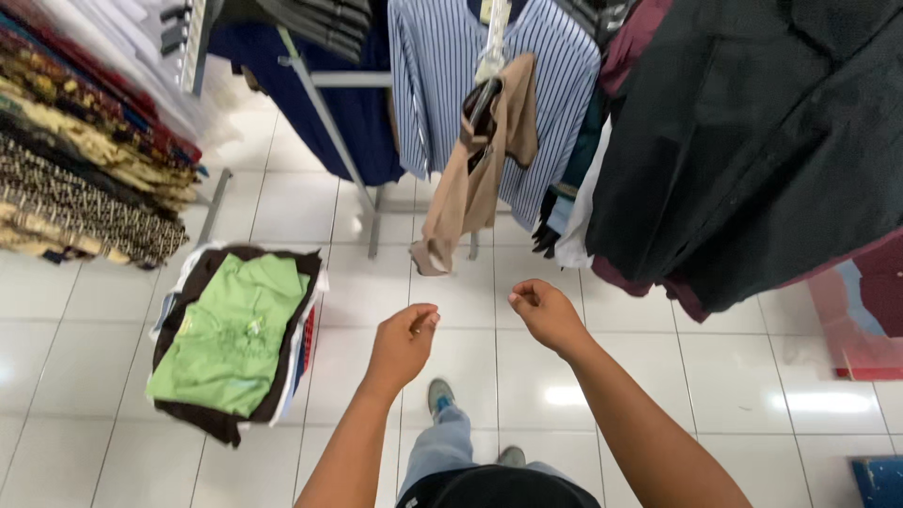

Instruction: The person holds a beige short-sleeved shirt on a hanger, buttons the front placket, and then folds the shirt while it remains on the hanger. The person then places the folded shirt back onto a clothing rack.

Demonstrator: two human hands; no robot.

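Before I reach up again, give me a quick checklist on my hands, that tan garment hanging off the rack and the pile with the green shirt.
1. Left hand free: ok, loosely curled, holding nothing.
2. Right hand free: ok, nothing held.
3. Tan garment secure on its hanger: not ok, it droops lopsided in front of the blue striped shirt.
4. Hands touching the garment: not ok, both are below it, apart.
5. Green folded shirt settled on the stack: ok, lies flat on top.
6. White tiled floor under the garment: ok, bare tiles.
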